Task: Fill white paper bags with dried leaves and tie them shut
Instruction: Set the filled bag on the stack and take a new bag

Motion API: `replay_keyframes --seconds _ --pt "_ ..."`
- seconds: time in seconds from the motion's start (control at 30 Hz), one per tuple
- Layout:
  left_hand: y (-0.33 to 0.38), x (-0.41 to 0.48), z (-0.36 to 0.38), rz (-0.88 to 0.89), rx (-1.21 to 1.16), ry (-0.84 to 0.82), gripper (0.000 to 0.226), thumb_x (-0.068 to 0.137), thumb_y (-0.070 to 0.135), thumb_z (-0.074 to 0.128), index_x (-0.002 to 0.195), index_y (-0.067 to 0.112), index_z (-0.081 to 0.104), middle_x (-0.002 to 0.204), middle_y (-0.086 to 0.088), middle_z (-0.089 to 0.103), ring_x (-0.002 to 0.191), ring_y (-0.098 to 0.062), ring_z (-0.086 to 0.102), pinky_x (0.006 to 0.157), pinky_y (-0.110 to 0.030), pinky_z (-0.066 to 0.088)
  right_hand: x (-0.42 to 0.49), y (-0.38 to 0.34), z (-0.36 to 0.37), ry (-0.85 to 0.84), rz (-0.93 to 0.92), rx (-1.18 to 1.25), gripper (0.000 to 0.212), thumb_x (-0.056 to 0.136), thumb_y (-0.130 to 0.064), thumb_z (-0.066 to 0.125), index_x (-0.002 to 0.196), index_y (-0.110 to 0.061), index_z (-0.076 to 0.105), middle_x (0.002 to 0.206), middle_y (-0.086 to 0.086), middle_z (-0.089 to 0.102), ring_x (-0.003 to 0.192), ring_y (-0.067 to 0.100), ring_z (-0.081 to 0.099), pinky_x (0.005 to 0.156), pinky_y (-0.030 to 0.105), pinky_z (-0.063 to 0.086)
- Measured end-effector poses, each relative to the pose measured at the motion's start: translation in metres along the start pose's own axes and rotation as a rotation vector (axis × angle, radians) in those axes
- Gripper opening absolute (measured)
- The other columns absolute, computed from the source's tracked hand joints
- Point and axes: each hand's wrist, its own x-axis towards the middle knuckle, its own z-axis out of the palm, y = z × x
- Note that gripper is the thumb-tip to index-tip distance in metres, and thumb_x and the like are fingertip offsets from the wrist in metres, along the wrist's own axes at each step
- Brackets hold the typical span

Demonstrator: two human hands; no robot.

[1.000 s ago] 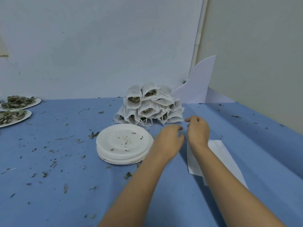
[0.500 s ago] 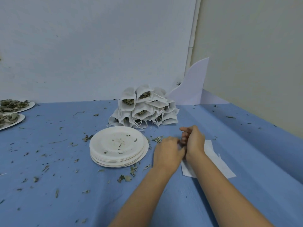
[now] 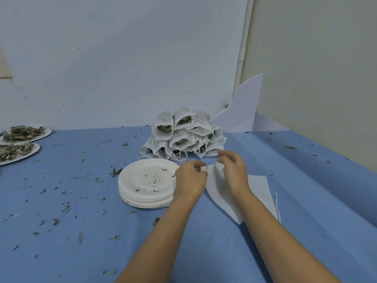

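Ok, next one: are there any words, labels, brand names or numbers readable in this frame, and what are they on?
None: no readable text, label, brand or number appears anywhere in this frame.
The white paper bag, the pile of filled bags, the stack of paper plates and the white sheet on the wall are all blank.

Pinching the top edge of a flat white paper bag (image 3: 216, 185) with left hand (image 3: 190, 180) and right hand (image 3: 234, 174), just beside a stack of paper plates (image 3: 142, 200), a pile of filled bags (image 3: 183, 137) behind.
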Motion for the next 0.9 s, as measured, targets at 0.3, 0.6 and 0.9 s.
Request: replay_keyframes --seconds 0.3,0.6,0.9 --pt "0.008 0.011 -0.066 0.109 -0.198 0.209 0.013 0.087 0.011 0.064 0.09 0.021 0.072 0.078 0.015 0.064 0.075 -0.002 0.058 0.068 -0.012 0.045 -0.005 -0.032 0.019 -0.184 -0.217 -0.162 0.02 0.084 -0.009 0.064 0.09 -0.028 0.067 0.092 -0.015 0.066 0.092 0.008 0.061 0.079 0.018 0.046" --pt "0.018 0.015 -0.146 0.314 -0.41 0.57 0.016 0.087 0.005 0.064 0.09 0.02 0.07 0.083 0.007 0.069 0.072 -0.001 0.066 0.066 -0.014 0.052 -0.029 -0.095 0.1 -0.242 -0.47 0.148 0.021 0.083 -0.003 0.065 0.093 -0.021 0.069 0.088 -0.011 0.069 0.08 0.001 0.067 0.071 0.014 0.051" --pt "-0.045 0.012 -0.159 0.31 -0.145 0.569 0.017 0.088 0.015 0.067 0.105 0.017 0.067 0.104 0.004 0.066 0.089 0.009 0.059 0.078 -0.002 0.044 -0.035 -0.052 0.143 -0.352 -0.339 0.023 0.022 0.085 -0.012 0.067 0.107 -0.014 0.07 0.101 -0.008 0.07 0.099 0.006 0.062 0.086 0.017 0.049"
